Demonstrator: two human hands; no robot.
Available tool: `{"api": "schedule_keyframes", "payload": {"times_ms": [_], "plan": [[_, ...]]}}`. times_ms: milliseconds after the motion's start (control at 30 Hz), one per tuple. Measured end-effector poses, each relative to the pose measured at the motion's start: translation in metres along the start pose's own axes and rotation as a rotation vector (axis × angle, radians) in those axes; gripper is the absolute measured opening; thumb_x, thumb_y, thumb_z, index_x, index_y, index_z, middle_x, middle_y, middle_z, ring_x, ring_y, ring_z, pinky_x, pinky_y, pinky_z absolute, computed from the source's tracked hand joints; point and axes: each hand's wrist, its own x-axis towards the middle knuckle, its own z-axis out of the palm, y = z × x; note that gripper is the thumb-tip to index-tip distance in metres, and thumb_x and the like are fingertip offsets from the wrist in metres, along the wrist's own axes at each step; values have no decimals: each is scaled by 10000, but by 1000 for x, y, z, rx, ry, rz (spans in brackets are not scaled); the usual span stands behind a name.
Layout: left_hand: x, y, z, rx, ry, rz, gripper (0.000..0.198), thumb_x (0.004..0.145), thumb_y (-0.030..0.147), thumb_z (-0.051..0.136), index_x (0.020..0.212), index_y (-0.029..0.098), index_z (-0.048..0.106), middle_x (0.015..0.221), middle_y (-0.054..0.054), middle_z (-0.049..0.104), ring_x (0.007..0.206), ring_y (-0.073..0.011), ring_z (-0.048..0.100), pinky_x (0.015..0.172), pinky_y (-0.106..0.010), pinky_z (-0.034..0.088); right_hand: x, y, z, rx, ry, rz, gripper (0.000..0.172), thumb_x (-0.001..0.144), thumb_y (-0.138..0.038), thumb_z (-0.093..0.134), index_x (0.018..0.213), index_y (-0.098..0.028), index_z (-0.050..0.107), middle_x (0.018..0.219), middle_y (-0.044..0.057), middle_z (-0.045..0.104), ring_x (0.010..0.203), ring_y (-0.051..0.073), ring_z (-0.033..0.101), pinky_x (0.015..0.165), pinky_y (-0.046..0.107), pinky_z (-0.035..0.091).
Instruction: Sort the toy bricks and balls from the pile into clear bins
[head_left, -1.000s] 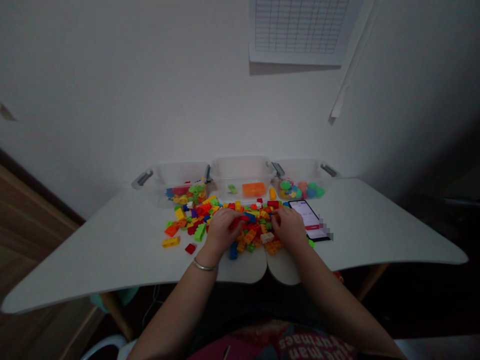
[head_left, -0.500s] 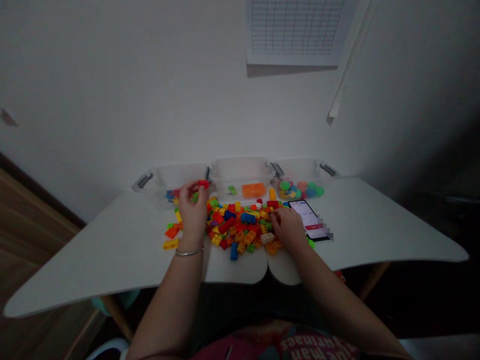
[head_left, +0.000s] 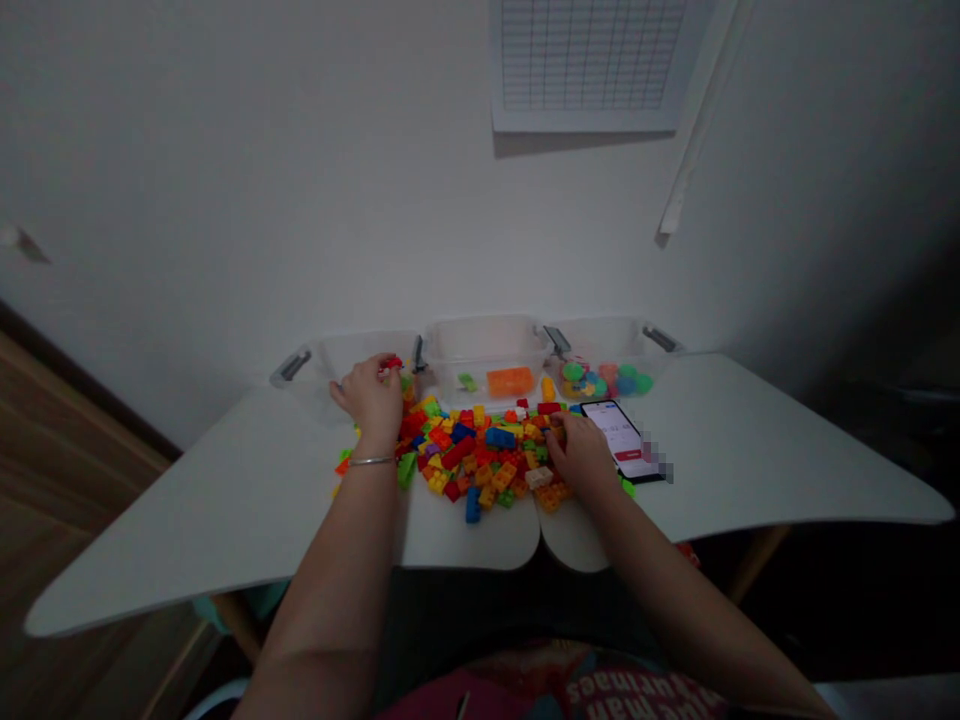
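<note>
My left hand is over the front of the left clear bin, its outer finger stretched to the left. A small red toy piece shows at its thumb and fingertips, apparently pinched there; its exact shape is partly hidden. My right hand rests at the right side of a heap of coloured toy building bricks, its fingers curled inward against the bricks. What lies between those fingertips is too small and dark to make out.
A middle clear bin holds an orange block and a green piece. The right clear bin holds round coloured pieces. A phone lies beside my right hand on the white table. A gridded sheet hangs above.
My left hand has shifted left, further over the left bin, with the red piece still at its fingertips. My right hand stays at the heap, its fingers slightly moved. The view has shifted a little.
</note>
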Motion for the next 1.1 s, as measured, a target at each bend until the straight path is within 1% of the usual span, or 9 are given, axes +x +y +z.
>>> {"api": "schedule_keyframes", "payload": {"times_ms": [133,300,433,500,567,667,767,900,1100], "plan": [[-2,-2,1,43,-39,31,261,847,310,512,984,265,729,1049,-90,702,1061,-306,563,1097,-616,186,0,2,2,14,-13,6,277,887,-266,524,1118,-136,605,1098,127,680,1035,269,591,920,381,428],[-6,-5,2,127,-58,134,321,893,334,440,910,209,736,1023,-123,707,1083,-325,535,1103,-645,155,0,1,1,22,-23,5,285,888,-263,524,1127,-132,606,1095,142,682,1042,279,592,923,396,439],[-8,-7,3,122,-78,191,319,892,348,440,958,224,726,1020,-117,705,1112,-329,509,1104,-675,113,1,1,1,12,-19,8,283,881,-256,533,1127,-137,609,1085,133,685,1017,275,599,909,394,444],[-10,-5,1,93,-88,194,312,884,354,461,1019,233,715,1080,-116,691,1143,-331,498,1108,-674,114,1,1,2,14,-17,10,287,879,-254,534,1129,-136,608,1089,129,684,1019,275,599,913,391,442],[-13,-2,-2,60,-77,193,331,867,358,498,1108,232,687,1201,-125,645,1186,-340,483,1113,-658,139,1,1,2,20,-13,7,286,880,-256,531,1131,-140,607,1094,127,683,1022,273,598,916,389,441],[-24,5,-7,12,-42,212,395,847,352,537,1200,212,642,1315,-151,562,1223,-349,472,1097,-595,242,1,1,2,29,-15,8,287,881,-257,529,1131,-138,606,1098,131,682,1016,272,599,913,390,443],[-42,13,-10,-47,-86,276,381,853,331,533,1199,206,634,1289,-152,565,1211,-333,490,1046,-527,346,1,1,2,31,-23,18,295,882,-254,528,1138,-129,604,1099,140,681,1024,275,599,915,396,445],[-69,24,-9,-106,-219,414,332,865,300,535,1170,217,633,1278,-127,577,1216,-304,501,1056,-507,363,1,0,0,31,-30,10,306,886,-262,529,1153,-130,599,1105,138,678,1056,275,591,929,391,439],[-97,29,-5,-68,-310,595,255,881,268,528,1098,225,653,1181,-106,649,1096,-282,577,991,-480,429,1,1,0,39,-30,8,318,881,-288,543,1150,-128,601,1094,135,679,1020,270,597,911,388,440]]}}
